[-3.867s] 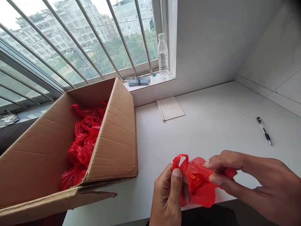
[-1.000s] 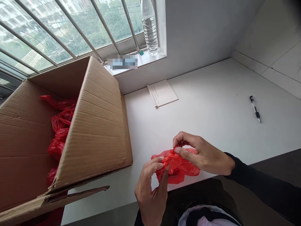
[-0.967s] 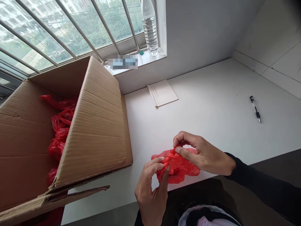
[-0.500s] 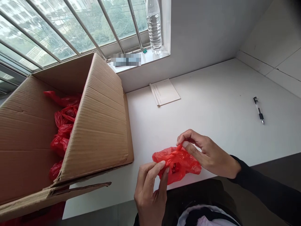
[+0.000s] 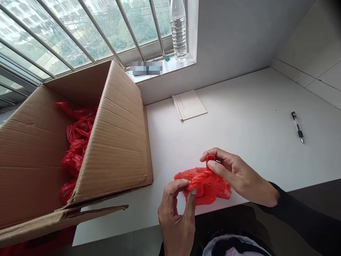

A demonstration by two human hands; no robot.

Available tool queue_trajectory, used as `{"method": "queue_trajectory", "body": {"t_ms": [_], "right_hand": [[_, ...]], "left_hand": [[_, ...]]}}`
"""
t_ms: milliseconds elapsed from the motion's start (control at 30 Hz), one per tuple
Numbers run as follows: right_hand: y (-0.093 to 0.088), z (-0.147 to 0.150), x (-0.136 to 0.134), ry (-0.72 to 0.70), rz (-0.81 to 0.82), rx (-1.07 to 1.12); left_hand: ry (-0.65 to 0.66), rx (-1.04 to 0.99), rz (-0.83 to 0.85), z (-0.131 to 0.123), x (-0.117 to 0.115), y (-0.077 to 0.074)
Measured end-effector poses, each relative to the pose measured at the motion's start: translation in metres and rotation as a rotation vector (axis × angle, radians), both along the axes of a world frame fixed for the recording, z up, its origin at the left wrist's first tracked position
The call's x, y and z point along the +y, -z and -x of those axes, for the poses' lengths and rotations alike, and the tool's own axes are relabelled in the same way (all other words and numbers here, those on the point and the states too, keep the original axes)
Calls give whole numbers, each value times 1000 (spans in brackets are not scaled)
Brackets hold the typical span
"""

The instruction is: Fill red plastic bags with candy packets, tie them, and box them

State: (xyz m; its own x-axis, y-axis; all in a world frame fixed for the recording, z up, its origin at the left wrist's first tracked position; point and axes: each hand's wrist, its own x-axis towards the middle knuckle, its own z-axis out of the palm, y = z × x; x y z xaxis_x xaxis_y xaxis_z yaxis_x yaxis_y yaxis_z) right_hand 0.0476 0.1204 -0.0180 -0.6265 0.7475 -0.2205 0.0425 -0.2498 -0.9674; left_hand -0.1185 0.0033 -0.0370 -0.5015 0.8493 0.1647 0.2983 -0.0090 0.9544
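A thin red plastic bag point(image 5: 206, 193) lies near the front edge of the table, with small red contents dimly visible through it. My left hand point(image 5: 178, 209) pinches the twisted end of the bag between thumb and forefinger. On the other side, my right hand point(image 5: 231, 172) is closed around a bunched, rounded red piece that rises from the bag, held between thumb and fingers. Whether that piece is a loop of the bag or a separate object I cannot tell. Between the two hands the plastic runs in tight folds.
An open cardboard box point(image 5: 119, 142) with several red plastic bags point(image 5: 76, 153) inside stands at the left. A notebook point(image 5: 190, 105) and a pen point(image 5: 297, 127) lie on the white table point(image 5: 247, 117). A water bottle point(image 5: 178, 35) stands on the windowsill by the barred window.
My right fingers have shifted, and a rounded red piece now shows between them. My left hand has turned slightly, still pinching the bag. The whole view has moved a little.
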Motion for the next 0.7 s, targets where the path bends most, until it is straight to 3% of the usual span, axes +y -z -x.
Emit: {"method": "queue_trajectory", "body": {"t_ms": [167,400,533,700], "right_hand": [[1,3,0,32,-39,-19],[13,0,6,154,-168,-101],[30,-9,18,183,-303,-207],[57,-23,38,251,-434,-392]], "left_hand": [[64,118,-91,0,2,0],[23,231,-28,-4,-2,-6],[35,189,28,-4,-13,-6],[-7,171,198,4,-39,6]]}}
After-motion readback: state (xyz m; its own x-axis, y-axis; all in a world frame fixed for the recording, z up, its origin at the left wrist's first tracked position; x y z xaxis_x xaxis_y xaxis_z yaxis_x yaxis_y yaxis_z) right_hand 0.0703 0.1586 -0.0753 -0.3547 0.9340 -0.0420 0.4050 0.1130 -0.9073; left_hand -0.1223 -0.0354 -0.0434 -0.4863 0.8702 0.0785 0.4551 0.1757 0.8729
